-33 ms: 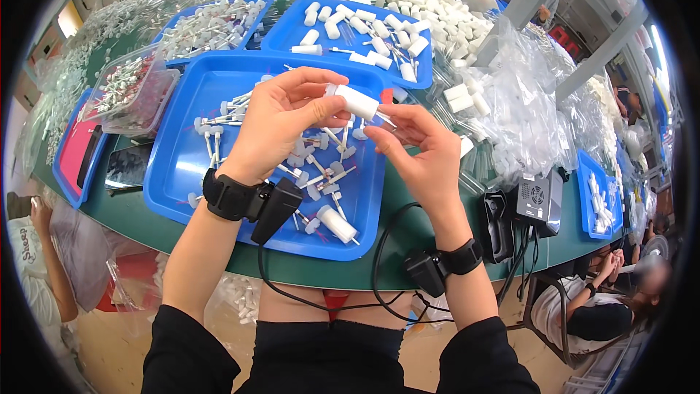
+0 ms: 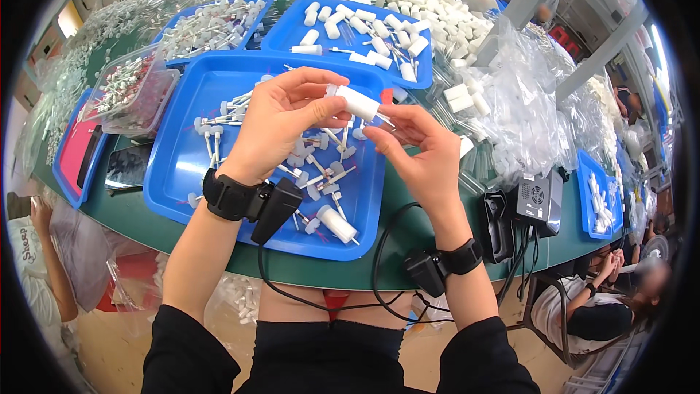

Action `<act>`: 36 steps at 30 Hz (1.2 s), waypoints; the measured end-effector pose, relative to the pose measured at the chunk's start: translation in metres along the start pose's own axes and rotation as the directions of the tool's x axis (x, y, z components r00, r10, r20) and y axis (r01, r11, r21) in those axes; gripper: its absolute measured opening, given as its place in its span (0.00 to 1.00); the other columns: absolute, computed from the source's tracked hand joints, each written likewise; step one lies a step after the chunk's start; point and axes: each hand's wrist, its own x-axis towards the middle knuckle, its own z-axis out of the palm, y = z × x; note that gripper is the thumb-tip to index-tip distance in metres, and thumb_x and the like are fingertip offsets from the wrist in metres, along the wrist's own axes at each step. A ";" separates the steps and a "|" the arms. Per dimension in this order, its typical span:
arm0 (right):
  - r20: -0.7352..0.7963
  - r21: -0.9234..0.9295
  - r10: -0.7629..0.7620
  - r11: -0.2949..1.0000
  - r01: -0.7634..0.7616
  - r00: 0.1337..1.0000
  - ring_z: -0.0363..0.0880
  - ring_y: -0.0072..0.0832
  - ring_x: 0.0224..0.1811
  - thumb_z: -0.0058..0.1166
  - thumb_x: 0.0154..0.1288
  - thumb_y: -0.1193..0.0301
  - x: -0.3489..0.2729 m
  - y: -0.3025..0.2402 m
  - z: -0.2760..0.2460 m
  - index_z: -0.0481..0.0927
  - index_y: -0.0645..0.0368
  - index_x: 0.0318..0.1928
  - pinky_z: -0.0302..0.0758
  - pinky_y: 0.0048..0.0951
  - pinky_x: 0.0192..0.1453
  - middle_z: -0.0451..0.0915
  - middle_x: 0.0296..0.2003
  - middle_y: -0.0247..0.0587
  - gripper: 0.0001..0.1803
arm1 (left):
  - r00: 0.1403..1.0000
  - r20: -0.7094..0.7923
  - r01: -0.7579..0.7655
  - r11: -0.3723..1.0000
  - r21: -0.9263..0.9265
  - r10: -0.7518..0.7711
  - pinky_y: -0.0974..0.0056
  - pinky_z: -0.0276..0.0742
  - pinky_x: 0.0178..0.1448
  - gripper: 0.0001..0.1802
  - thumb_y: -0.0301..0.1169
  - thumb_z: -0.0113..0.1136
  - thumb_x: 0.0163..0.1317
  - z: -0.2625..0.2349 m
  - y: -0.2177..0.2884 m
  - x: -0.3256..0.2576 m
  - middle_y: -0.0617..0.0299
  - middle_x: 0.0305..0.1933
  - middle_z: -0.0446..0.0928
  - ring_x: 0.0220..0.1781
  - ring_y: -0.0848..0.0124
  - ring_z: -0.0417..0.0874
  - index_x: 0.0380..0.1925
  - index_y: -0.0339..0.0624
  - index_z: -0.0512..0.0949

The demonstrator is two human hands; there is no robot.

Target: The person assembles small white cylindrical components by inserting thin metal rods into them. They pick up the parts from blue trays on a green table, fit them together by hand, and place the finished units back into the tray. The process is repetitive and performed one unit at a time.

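The left hand [image 2: 281,113] pinches a round white tube [image 2: 359,103] over the big blue plastic tray [image 2: 175,175]; the right hand [image 2: 423,149], grip unclear, likely fits its thin pale stick [image 2: 386,120]. Next needs steadiness.

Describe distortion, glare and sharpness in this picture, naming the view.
Head view: the near edge of the green table curves and corners are black; head view: pale glare on the large blue tray; head view: the left hand and white cylinder look fairly sharp.

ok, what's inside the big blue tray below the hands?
White stick-like parts, plus a white cylinder by the near edge. Whatever the left hand covers can't be seen.
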 end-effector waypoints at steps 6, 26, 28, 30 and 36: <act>-0.040 0.054 -0.017 0.998 0.019 0.999 0.83 0.26 0.36 0.64 0.52 0.75 -0.001 -0.001 -0.002 0.78 0.63 0.41 0.78 0.21 0.39 0.82 0.32 0.40 0.15 | 0.999 0.052 -0.006 0.998 0.070 0.003 0.68 0.80 0.43 0.13 0.25 0.60 0.57 -0.001 0.001 0.000 0.54 0.39 0.79 0.39 0.69 0.82 0.42 0.34 0.75; 0.010 0.211 -0.068 0.975 0.064 0.998 0.80 0.21 0.34 0.64 0.52 0.76 -0.003 0.001 0.004 0.80 0.62 0.43 0.76 0.21 0.36 0.80 0.35 0.37 0.15 | 0.994 0.107 -0.004 0.996 0.091 -0.006 0.69 0.78 0.46 0.16 0.19 0.63 0.51 0.003 0.004 -0.002 0.54 0.40 0.79 0.41 0.70 0.81 0.42 0.31 0.77; 0.065 0.153 0.045 0.987 -0.055 0.997 0.79 0.20 0.34 0.62 0.54 0.75 -0.003 -0.002 0.000 0.80 0.62 0.44 0.76 0.20 0.36 0.80 0.36 0.37 0.15 | 0.997 0.070 0.005 0.995 0.103 -0.012 0.69 0.79 0.46 0.15 0.18 0.63 0.50 0.001 0.003 -0.002 0.54 0.40 0.79 0.41 0.70 0.82 0.41 0.31 0.78; 0.104 0.155 0.106 0.980 -0.122 0.989 0.78 0.19 0.34 0.60 0.56 0.75 -0.004 -0.003 -0.002 0.79 0.63 0.45 0.75 0.20 0.37 0.80 0.37 0.38 0.15 | 0.998 0.057 0.034 0.992 0.118 -0.041 0.69 0.79 0.46 0.15 0.18 0.62 0.50 -0.004 0.000 -0.001 0.54 0.40 0.80 0.41 0.70 0.82 0.40 0.31 0.78; 0.184 0.477 0.182 0.843 -0.250 0.966 0.77 0.21 0.38 0.54 0.61 0.77 0.001 -0.005 -0.010 0.74 0.67 0.49 0.74 0.22 0.42 0.78 0.41 0.42 0.15 | 0.998 0.029 -0.060 0.981 0.187 0.056 0.69 0.79 0.45 0.13 0.17 0.62 0.50 0.000 0.003 -0.004 0.53 0.38 0.80 0.39 0.70 0.82 0.38 0.30 0.79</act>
